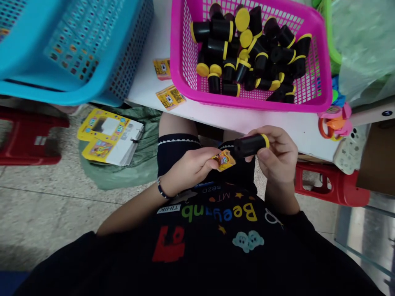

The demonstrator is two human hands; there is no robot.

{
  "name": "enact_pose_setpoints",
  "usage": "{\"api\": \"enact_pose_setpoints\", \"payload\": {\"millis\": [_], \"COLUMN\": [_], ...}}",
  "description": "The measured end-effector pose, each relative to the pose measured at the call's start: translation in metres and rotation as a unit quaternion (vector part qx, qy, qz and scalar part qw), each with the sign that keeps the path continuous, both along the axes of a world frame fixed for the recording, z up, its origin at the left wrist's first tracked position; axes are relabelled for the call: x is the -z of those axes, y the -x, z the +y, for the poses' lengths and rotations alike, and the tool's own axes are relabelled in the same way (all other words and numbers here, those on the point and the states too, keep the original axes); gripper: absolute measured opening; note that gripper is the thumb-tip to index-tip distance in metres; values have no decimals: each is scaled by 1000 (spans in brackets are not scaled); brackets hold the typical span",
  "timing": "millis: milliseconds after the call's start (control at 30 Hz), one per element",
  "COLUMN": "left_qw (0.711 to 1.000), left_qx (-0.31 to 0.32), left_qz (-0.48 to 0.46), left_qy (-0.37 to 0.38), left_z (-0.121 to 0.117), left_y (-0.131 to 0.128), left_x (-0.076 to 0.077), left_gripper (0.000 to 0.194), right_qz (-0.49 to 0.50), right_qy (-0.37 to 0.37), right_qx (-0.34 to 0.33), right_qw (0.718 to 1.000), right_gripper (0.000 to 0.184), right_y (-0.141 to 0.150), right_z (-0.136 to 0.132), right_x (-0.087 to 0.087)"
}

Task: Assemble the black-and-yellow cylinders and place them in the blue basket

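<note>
In my left hand (197, 164) is a small yellow printed box (226, 160), pinched by its left end over my lap. Its right end looks open. My right hand (277, 154) grips a black plastic canister with a yellow cap (250, 146), held tilted with the cap end to the right. The canister's dark end meets the open end of the box; whether it is partly inside I cannot tell. Beyond my hands, a pink basket (249, 106) holds many similar black canisters with yellow caps (219, 48).
Two flat yellow printed boxes (170, 98) lie left of the pink basket on the white table (212, 117). A blue basket (92, 92) stands at left. Yellow-and-white printed cards (108, 135) rest on a green bag (101, 176). Red stools (333, 187) flank me; colourful rings (336, 123) lie at right.
</note>
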State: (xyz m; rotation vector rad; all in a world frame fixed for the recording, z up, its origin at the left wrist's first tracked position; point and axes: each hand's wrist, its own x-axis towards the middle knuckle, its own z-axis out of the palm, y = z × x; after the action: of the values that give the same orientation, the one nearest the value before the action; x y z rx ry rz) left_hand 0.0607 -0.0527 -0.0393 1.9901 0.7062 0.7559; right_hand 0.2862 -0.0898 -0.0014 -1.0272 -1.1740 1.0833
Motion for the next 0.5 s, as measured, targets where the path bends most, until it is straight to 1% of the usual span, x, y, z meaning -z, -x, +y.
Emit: {"api": "enact_pose_setpoints", "payload": {"millis": [133,267,333,500], "left_qw": [999,996,996,996], "left_qx": [-21,-52,-53,-39], "left_qz": [-22,-69,-72,-52], "left_qy": [11,-10,-27,-66], "left_z": [-1,-1,-1,-2], "left_y": [2,4,5,8], "left_x": [1,1,1,0], "left_gripper": [80,70,65,56], "right_qz": [-17,-14,-18,-55], "right_qy": [31,47,42,8], "right_qx": [-27,-68,-87,-109], "right_qw": [999,997,995,992], "right_gripper": [40,33,31,37], "right_y": [5,3,0,-4], "right_z": [-1,1,2,3], "right_x": [-6,-6,-5,-5]}}
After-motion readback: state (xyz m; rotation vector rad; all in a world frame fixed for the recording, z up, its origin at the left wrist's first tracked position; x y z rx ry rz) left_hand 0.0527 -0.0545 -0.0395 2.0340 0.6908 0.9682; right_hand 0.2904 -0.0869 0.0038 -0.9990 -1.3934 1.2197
